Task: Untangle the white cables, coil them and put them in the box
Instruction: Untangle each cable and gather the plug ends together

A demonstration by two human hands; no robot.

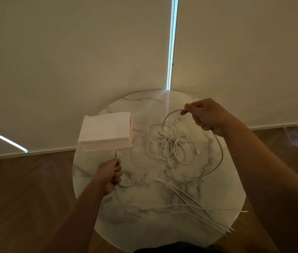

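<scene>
A tangle of white cables [170,148] lies in loops on the round marble table [208,190]. Several straighter cable lengths [195,210] run to the table's near right edge. My left hand [110,175] grips one end of a cable just in front of the white box [106,131], with connector tips sticking out above the fist. My right hand [203,115] is raised over the table's far right and pinches the same kind of white cable, which arcs from its fingers down into the tangle and trails behind the hand round the right side.
The box stands at the table's far left, its lid closed as far as I can tell. Cream roller blinds [90,61] hang behind the table, with a bead chain [171,52] in the gap. Wooden floor [26,198] surrounds the table.
</scene>
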